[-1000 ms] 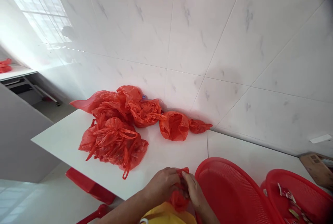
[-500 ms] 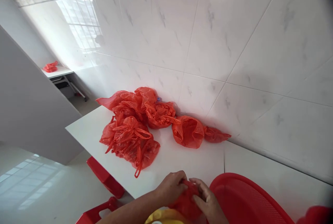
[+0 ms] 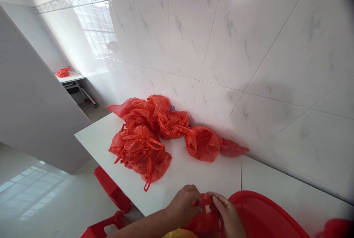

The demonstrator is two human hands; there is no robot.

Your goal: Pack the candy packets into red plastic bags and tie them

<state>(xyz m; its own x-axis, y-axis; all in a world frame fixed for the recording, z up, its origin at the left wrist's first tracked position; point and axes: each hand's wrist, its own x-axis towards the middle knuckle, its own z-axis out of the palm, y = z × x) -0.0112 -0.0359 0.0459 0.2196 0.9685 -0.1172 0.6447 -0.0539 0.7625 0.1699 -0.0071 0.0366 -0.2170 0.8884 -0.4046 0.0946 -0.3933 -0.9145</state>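
Close to my body, at the table's near edge, both hands grip a thin red plastic bag [image 3: 203, 222]. My left hand [image 3: 186, 202] is closed on its upper left part. On the other side, the fingers and thumb of my right hand [image 3: 227, 210] pinch the bag's top edge. A small pale gap shows in the bag between the hands. The bag's lower part runs out of the picture, so what it contains is hidden. Just right of my right hand is a large red plastic basket [image 3: 265, 197].
A heap of crumpled red bags [image 3: 141, 138] covers the table's [image 3: 91, 134] left part. Nearer the tiled wall [image 3: 221, 46] stand an open-mouthed red bag [image 3: 203, 144] and a flatter one [image 3: 232, 147]. Red stools [image 3: 113, 190] stand below the left edge.
The bag's top is now spread between my hands, with a gap showing in it. Both hands appear slightly lower and further right as the view has shifted.
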